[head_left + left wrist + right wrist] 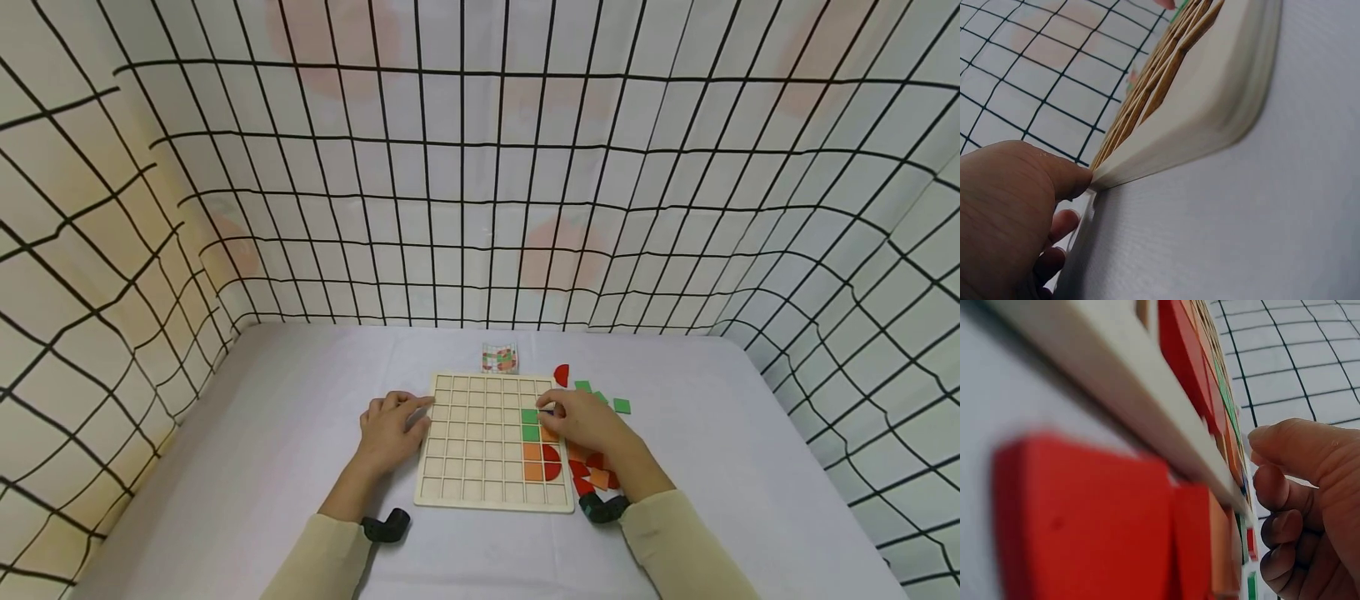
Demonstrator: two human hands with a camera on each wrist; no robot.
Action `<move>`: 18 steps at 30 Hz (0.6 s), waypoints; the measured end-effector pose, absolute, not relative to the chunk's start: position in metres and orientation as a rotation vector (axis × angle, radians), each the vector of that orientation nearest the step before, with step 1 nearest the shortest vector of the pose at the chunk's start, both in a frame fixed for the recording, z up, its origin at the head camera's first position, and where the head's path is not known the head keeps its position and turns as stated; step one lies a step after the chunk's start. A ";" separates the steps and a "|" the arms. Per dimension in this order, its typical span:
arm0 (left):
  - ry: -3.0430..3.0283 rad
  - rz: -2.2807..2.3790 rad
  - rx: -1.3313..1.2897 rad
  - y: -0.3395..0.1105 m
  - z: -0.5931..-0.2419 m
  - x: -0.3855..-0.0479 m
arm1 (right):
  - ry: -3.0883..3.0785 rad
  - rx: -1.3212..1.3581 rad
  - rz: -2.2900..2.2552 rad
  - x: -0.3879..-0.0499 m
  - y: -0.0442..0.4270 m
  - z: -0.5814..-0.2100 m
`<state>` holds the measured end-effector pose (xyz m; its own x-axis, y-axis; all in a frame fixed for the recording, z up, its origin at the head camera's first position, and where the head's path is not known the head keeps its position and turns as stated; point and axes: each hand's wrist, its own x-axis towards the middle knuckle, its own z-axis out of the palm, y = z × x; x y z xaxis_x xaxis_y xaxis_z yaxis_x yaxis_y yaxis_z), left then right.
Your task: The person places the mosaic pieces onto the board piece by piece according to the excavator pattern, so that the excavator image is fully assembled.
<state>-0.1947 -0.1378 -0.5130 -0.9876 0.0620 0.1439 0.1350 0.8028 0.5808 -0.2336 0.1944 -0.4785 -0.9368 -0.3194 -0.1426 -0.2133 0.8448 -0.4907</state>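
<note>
A pale wooden grid board [472,442] lies flat on the table. My left hand [390,429] rests beside its left edge, fingers relaxed; in the left wrist view the thumb [1063,175] touches the rim. Over the board's right columns is my right hand [585,417], its fingers loosely bent, with nothing visible between thumb and fingertips in the right wrist view. Below its fingertips a dark blue piece [551,411] partly shows. Green squares [530,433], orange squares [532,452] and red half-round pieces [551,471] sit in nearby cells; the hand hides part of this area.
A small patterned card [499,358] stands behind the board. Loose green squares [622,406] and a red half-round piece [562,376] lie at the upper right. More red and orange pieces [598,478] lie under my right forearm. Black netting [480,200] surrounds the table.
</note>
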 end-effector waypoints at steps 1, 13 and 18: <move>-2.871 -0.936 -0.159 -0.138 -0.513 -0.195 | 2.803 -0.397 -0.712 -0.235 0.196 -0.478; -2.876 -0.930 -0.158 -0.138 -0.514 -0.195 | 2.921 -0.273 -0.657 -0.265 0.224 -0.477; -2.872 -0.936 -0.161 -0.137 -0.514 -0.195 | 2.964 -0.280 -0.622 -0.280 0.230 -0.480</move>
